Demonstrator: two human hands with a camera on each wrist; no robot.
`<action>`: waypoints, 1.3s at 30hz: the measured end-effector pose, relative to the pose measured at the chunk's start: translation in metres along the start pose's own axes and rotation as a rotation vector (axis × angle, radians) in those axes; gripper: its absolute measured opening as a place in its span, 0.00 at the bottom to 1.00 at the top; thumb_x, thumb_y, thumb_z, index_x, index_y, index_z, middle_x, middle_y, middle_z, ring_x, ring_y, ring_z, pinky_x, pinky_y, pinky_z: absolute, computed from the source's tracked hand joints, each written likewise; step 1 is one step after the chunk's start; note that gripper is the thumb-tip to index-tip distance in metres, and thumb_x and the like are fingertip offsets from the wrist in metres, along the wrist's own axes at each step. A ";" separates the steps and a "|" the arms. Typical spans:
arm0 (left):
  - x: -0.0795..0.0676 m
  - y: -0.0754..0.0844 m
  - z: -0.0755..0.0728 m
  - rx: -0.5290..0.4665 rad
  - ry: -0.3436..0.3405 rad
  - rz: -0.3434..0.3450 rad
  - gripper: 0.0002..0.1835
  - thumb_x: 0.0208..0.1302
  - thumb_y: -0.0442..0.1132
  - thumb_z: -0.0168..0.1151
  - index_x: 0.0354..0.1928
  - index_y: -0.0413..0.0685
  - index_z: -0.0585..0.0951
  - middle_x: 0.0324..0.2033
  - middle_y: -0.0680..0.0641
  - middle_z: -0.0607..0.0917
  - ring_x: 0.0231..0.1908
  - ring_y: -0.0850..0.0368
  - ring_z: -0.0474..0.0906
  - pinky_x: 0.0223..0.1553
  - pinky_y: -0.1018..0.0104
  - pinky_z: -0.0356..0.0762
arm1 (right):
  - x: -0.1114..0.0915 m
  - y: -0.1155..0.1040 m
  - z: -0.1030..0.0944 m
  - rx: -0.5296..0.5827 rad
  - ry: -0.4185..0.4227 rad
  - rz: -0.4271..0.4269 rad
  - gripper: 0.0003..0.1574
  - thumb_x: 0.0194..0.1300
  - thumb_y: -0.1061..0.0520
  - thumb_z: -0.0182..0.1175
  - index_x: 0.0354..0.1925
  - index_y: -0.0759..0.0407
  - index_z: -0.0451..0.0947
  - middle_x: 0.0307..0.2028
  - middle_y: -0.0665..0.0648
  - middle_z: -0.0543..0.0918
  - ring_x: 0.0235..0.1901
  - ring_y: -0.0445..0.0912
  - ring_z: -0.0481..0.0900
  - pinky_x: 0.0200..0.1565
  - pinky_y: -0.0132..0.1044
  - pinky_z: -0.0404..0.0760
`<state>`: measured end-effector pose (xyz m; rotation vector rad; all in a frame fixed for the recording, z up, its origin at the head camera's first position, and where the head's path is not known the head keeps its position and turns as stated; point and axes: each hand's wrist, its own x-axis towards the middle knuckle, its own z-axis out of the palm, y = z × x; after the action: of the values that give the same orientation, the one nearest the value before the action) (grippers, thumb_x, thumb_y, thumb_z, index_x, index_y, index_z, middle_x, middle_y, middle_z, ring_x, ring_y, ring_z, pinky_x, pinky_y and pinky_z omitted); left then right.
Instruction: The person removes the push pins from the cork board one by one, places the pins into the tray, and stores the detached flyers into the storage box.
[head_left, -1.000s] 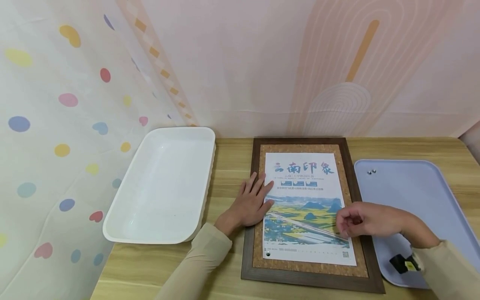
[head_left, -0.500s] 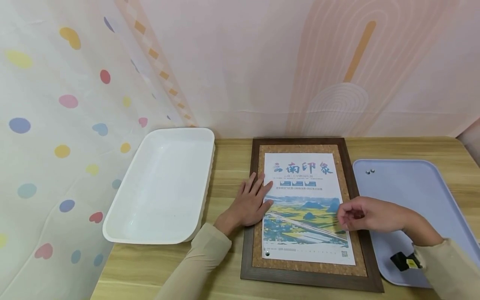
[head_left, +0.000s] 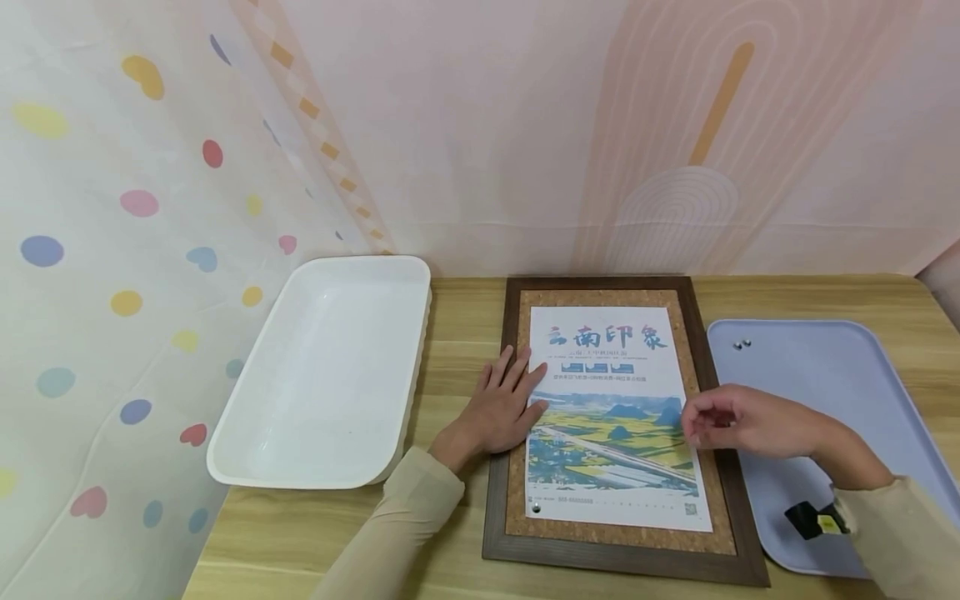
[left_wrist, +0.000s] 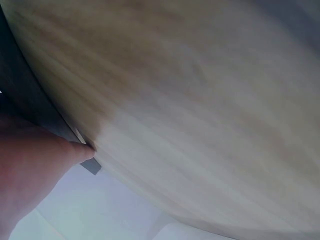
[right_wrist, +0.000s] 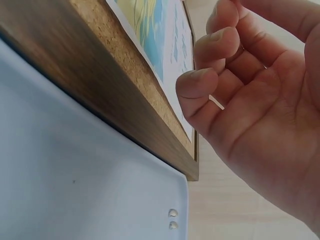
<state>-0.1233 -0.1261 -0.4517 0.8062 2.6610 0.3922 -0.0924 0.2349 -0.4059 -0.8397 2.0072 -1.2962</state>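
A printed poster (head_left: pixel 607 417) with a landscape picture lies on a cork board (head_left: pixel 615 542) that has a dark wooden frame (head_left: pixel 622 571). Near the poster's lower left corner sits a small silver pushpin (head_left: pixel 536 507). My left hand (head_left: pixel 498 408) rests spread over the frame's left side, its fingertips on the poster's edge. Above the poster's right edge is my right hand (head_left: pixel 738 421), fingers curled. In the right wrist view, the thumb and forefinger of the right hand (right_wrist: pixel 265 95) meet at the top edge of the picture. Anything between these tips is hidden.
A pale blue tray (head_left: pixel 817 375) stands right of the board, with two small silver pins (head_left: pixel 742 344) near its far left corner. To the left is a deep white tray (head_left: pixel 337 367). Patterned cloth (head_left: pixel 487 167) rises behind the wooden table (head_left: pixel 457 333).
My right hand has drifted up and slightly right along the poster's right edge, its fingers still curled. The left hand stays in place.
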 end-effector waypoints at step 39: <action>0.001 -0.001 0.002 0.009 0.000 -0.002 0.32 0.80 0.55 0.34 0.80 0.54 0.49 0.79 0.44 0.38 0.77 0.44 0.26 0.74 0.39 0.35 | -0.033 0.033 -0.037 -0.160 0.608 0.264 0.07 0.71 0.65 0.57 0.45 0.69 0.78 0.34 0.53 0.79 0.30 0.41 0.71 0.30 0.33 0.75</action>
<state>-0.1245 -0.1260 -0.4539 0.8066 2.6649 0.3807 -0.1063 0.2909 -0.4189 -0.2319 2.6119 -1.3527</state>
